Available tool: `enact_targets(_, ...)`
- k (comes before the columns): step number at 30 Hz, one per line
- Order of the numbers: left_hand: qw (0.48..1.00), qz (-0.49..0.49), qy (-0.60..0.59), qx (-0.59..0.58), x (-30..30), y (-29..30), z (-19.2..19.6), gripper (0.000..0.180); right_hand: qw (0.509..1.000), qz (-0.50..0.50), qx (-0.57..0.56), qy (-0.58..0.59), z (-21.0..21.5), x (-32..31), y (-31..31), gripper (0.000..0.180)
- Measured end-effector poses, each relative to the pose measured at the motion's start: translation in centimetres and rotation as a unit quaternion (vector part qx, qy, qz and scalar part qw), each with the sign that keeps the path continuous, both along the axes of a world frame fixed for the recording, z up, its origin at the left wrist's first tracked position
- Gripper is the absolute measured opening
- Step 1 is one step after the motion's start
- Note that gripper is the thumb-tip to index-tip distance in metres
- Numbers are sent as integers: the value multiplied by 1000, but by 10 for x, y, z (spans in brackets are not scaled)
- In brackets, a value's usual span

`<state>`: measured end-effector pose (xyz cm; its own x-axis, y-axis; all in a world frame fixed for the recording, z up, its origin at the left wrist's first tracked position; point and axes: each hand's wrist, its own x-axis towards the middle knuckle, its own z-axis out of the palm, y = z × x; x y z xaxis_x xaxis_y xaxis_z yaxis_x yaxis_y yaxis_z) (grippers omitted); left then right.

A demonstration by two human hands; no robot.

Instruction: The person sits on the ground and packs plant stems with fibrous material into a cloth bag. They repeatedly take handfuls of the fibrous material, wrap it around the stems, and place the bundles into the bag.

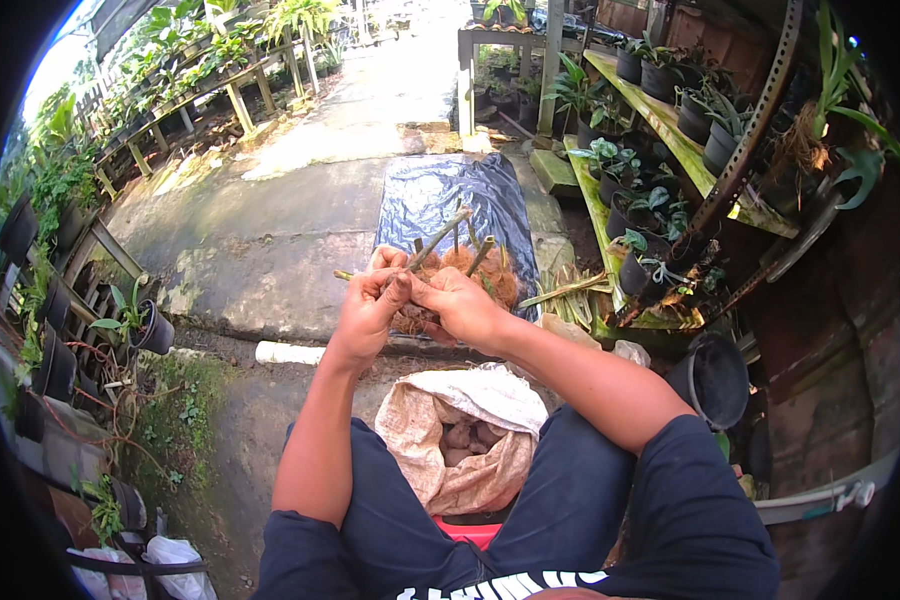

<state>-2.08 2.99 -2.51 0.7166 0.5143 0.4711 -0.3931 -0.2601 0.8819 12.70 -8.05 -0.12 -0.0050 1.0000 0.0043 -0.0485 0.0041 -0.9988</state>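
1. Here we see both our hands raised in front of us over the concrete floor, working a clump of brown coconut husk fibre with thin stems sticking up out of it.
2. Our left hand has its grip closed tight — fingers pinched on one of the stems near the top of the clump.
3. Our right hand has its grip wrapped around the fibre clump from the side and below, touching the left hand.
4. Between our knees sits an open cloth sack — inside it lie brownish lumps, too dim to tell apart; under it a red edge shows.
5. Just beyond the hands a dark plastic sheet lies spread on the floor.
6. To the right, a green shelf carries black pots with leafy plants, and more pots stand below it.
7. An empty-looking black pot stands just beside our right elbow.
8. On the left, a black pot with a small plant leans near a white pipe lying on the floor.
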Motion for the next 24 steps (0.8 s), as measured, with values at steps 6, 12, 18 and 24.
enact_targets(6, 992, 99, 1, 73, 2, -8, 11, 39, 997, -19, -30, 68, -6, -2, 2, 62)
enact_targets(12, 982, 174, 17, 68, 10, -14, 6, 38, 992, -17, -40, 122, -19, 3, 16, 64)
enact_targets(18, 960, 249, 74, 103, 9, -2, -2, 42, 997, -35, -47, 49, -11, 10, 17, 52)
enact_targets(24, 968, -12, 207, -139, -6, -2, 12, 46, 994, 10, -2, -109, -17, 28, 15, 38)
